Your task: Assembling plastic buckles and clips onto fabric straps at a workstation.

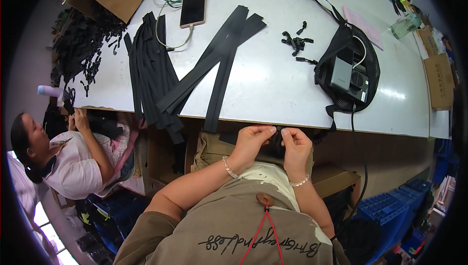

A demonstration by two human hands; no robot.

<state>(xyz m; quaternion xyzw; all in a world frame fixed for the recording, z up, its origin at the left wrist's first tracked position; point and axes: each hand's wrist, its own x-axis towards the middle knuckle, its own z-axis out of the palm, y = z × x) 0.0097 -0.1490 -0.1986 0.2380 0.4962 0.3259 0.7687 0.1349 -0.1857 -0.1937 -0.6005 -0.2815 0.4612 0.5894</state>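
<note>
My left hand (252,142) and my right hand (296,149) are close together just off the table's near edge. Both are closed, thumb and fingertips pinched on a small black piece (279,129) between them. Its exact kind is mostly hidden by my fingers, and dark material hangs below it. Ahead and to the left, a few flat black strips (227,55) cross on the white table (273,80). Beside them lies a thicker bundle of black strips (148,77), its ends hanging over the edge. Several small black plastic pull ends (296,44) are scattered farther right.
A phone (193,8) lies on a cable. A black mesh bag (347,67) holds electronic devices, with a black cord (358,167) dropping past my right side. A co-worker (73,153) sits at left near a black heap (80,46). Blue crates (390,204) stand lower right.
</note>
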